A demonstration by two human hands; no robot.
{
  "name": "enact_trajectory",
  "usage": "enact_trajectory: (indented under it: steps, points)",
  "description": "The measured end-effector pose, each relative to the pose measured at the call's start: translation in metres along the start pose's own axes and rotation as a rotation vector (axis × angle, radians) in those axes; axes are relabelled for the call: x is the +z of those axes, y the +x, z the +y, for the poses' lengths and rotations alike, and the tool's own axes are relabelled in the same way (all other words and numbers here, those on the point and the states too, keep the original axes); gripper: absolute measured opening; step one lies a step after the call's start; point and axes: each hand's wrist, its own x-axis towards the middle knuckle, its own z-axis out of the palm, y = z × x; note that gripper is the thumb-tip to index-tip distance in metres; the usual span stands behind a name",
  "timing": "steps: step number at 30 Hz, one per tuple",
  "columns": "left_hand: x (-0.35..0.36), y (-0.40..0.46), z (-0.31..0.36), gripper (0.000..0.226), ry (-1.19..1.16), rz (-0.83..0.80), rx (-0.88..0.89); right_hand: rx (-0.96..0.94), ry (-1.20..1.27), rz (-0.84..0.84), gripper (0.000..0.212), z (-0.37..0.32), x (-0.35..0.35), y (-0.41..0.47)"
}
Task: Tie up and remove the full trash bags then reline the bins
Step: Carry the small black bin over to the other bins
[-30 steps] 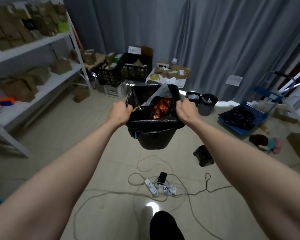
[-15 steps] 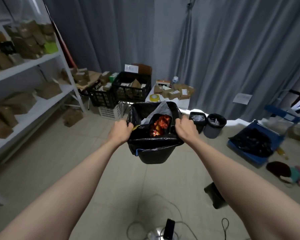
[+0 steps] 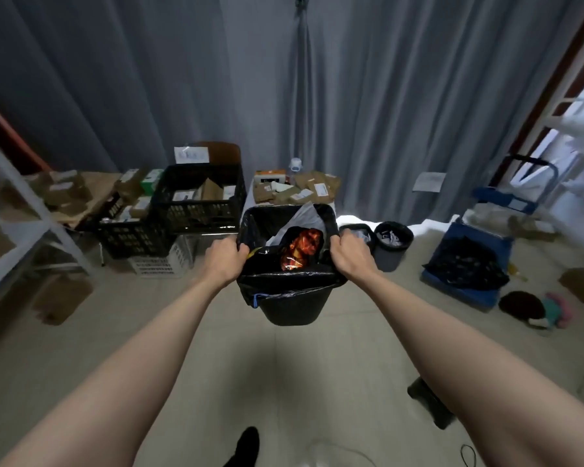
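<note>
Both hands (image 3: 224,258) (image 3: 348,253) grip the bin's (image 3: 292,306) rim.

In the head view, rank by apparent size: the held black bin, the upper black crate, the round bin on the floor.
1. Upper black crate, though it stands farther away.
2. Held black bin, nearer the camera.
3. Round bin, smallest.

Grey curtains (image 3: 368,96) hang along the back wall above a pale tiled floor (image 3: 284,365), with a white shelf (image 3: 21,197) at left, black crates (image 3: 199,200) stacked by the curtains, and a bright window (image 3: 580,123) at right.
</note>
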Motion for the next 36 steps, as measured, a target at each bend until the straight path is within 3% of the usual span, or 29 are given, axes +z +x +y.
enact_trajectory:
  steps: [9, 14, 19, 25, 36]
  points:
    - [0.043, 0.208, 0.029, 0.026, 0.034, -0.202, 0.242, 0.263, 0.04, 0.136, 0.036, -0.009, 0.019, 0.136]
    - [0.082, 0.275, 0.081, 0.028, -0.009, -0.293, 0.373, 0.363, 0.025, 0.219, 0.038, 0.019, -0.007, 0.185]
    - [0.134, 0.321, 0.139, 0.026, 0.001, -0.343, 0.46, 0.434, 0.009, 0.28, 0.026, 0.06, -0.036, 0.229]
    - [0.211, 0.373, 0.225, 0.024, -0.013, -0.414, 0.488, 0.518, 0.023, 0.288, 0.037, 0.135, -0.075, 0.303]
    - [0.318, 0.463, 0.37, 0.022, 0.006, -0.452, 0.473, 0.536, 0.016, 0.22, 0.035, 0.256, -0.159, 0.447]
